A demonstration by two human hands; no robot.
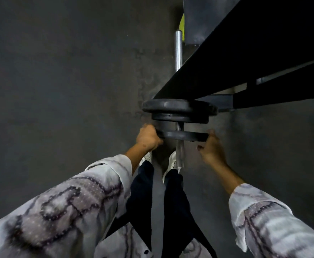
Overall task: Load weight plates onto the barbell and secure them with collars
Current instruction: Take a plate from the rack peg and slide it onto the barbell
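**Black plate on the sleeve**

Black plate (183,136) sits on the barbell sleeve (179,154), apart from two loaded plates (178,110). Your left hand (147,137) curls round its left edge; your right hand (211,146) grips its right edge.

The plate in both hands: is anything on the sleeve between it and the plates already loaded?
Nothing visible. The held plate is already on the bar sleeve, and only bare sleeve shows in the gap up to the two loaded plates. No collar is in view.
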